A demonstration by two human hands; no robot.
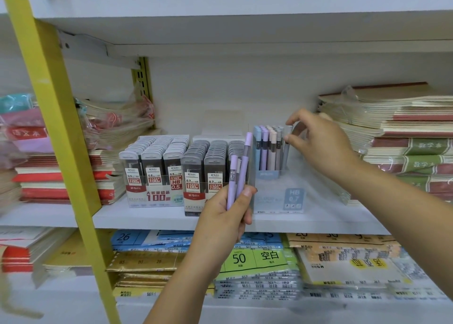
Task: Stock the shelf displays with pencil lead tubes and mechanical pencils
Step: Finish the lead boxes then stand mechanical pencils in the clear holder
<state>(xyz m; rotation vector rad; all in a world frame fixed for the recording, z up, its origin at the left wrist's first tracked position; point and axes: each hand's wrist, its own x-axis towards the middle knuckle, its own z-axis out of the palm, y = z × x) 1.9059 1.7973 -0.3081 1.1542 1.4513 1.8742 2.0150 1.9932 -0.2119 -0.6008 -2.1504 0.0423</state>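
Two boxes of lead tubes (pixel 157 166) sit left of the clear pencil box (pixel 279 193). Just left of it, the left hand (pixel 220 223) grips spare purple pencils (pixel 232 176). At its right end, the right hand (pixel 318 144) pinches a grey pencil (pixel 286 149); slide it straight down, gently.

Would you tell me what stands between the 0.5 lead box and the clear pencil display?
The head view shows the 0.7 lead box there, partly hidden behind purple pencils held in the left hand.

Yellow ladder rail (pixel 51 102) at left, stacked notebooks (pixel 404 127) at right, green paper pack (pixel 255 258) below, wrapped booklets (pixel 117 125) left
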